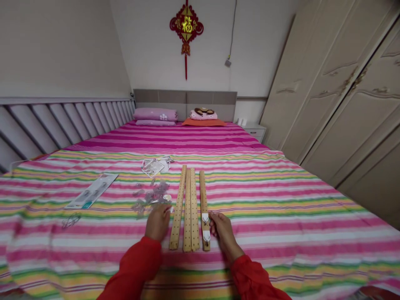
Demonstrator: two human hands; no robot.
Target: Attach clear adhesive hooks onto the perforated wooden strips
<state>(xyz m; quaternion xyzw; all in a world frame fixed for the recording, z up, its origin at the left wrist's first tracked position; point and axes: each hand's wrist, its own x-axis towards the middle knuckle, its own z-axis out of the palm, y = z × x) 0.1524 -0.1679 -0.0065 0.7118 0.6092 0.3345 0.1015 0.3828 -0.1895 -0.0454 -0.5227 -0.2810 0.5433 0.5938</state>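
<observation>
Several perforated wooden strips (187, 225) lie lengthwise on the striped bedding in front of me. Two white hooks with metal loops, an upper hook (205, 218) and a lower hook (206, 236), sit on the near part of the rightmost strip (203, 189). My left hand (157, 223) is closed left of the strips, with a small white piece (171, 209) at its fingertips. My right hand (224, 230) has its fingers curled in at the right edge of the rightmost strip, by the upper hook. Whether those fingers grip anything is hidden.
Crumpled clear plastic bits (156, 193) lie beyond my left hand. Farther back is a pile of packaging (156, 166). At left are a blister card (93, 191) and a thin clear ring-like scrap (71, 220). A railing (62, 121) borders the bed's left side; wardrobes (337, 83) stand right.
</observation>
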